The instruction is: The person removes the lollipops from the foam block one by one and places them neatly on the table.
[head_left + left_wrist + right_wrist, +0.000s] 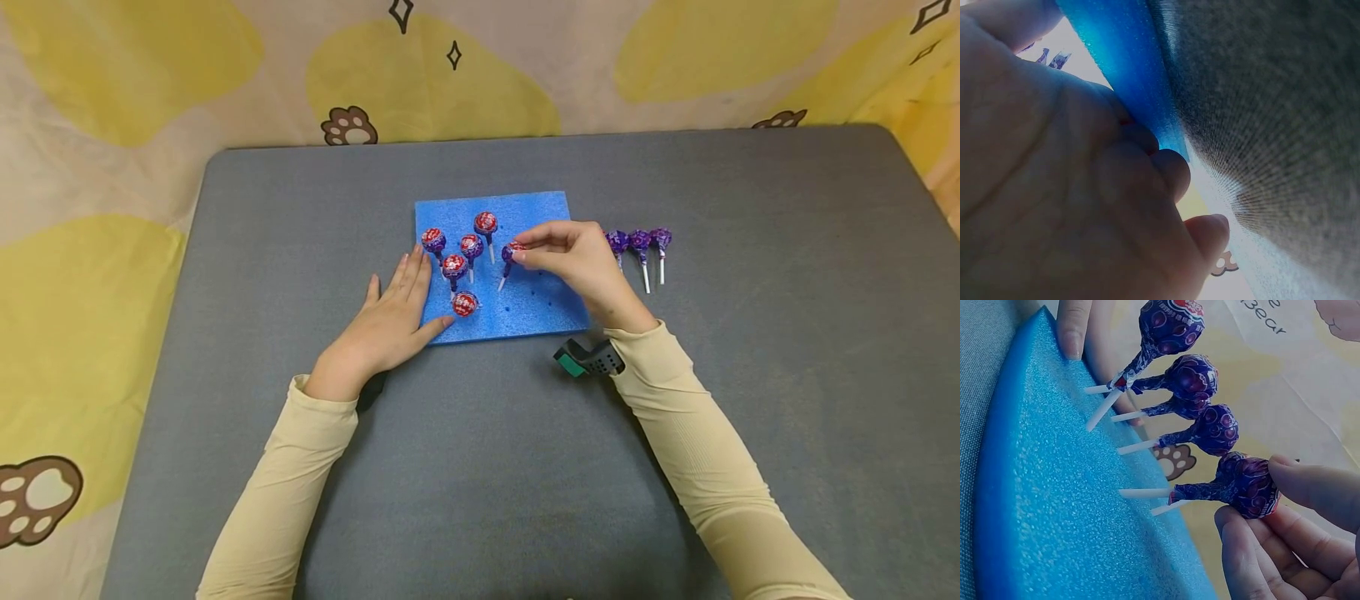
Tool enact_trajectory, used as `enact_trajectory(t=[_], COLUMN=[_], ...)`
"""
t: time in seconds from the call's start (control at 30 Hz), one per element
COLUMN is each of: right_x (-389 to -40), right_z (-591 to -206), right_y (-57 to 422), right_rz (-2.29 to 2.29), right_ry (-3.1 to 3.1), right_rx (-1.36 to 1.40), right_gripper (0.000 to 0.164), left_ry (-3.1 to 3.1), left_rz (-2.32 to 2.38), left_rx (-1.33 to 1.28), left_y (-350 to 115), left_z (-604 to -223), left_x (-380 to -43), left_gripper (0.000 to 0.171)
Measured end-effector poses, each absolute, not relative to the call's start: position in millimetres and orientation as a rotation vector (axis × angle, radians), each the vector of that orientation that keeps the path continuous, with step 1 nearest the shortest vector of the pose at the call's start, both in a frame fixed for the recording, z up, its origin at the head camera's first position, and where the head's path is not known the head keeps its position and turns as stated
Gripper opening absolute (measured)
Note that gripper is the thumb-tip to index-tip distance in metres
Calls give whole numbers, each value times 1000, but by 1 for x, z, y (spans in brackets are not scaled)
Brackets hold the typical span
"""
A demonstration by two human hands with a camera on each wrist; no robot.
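A blue foam board (551,287) lies on the table with several purple-and-red wrapped lollipops, among them a front one (464,304), standing in its left half. My right hand (588,271) pinches the wrapped head of another lollipop (1241,487) between thumb and fingers. Its white stick slants down, the lower end right at the foam in the right wrist view. Along the board's left side rests my left hand (390,321), fingers straight and thumb spread over the front left corner. Small dark holes dot the foam's right part.
Right of the board, partly behind my right hand, several more lollipops (640,242) lie in a row on the grey table (480,467). A dark band with a green part (588,358) is at my right wrist. Behind the table hangs a yellow patterned cloth (442,75).
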State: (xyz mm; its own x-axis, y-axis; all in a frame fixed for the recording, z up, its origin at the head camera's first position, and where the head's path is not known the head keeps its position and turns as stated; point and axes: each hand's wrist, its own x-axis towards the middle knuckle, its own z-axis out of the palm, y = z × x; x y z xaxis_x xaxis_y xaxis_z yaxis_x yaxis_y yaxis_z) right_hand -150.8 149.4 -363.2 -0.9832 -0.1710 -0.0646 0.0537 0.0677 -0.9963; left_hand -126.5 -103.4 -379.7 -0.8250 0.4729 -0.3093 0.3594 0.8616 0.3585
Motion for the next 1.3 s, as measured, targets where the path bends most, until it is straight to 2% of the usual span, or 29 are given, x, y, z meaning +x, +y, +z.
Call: enact_trajectory(t=[0.87, 1.3], right_x=[-152, -154], right_z=[-363, -352], right_y=[155, 181], right_rz=[-2107, -2205], right_ry=[2151, 2139], right_rx=[-114, -116], right_gripper=[21, 11], left_ry=[2657, 2645], left_rz=[412, 390], left_rx=[629, 623], left_y=[-104, -103], left_z=[-381, -380], left_x=[-125, -126], left_gripper=[83, 83])
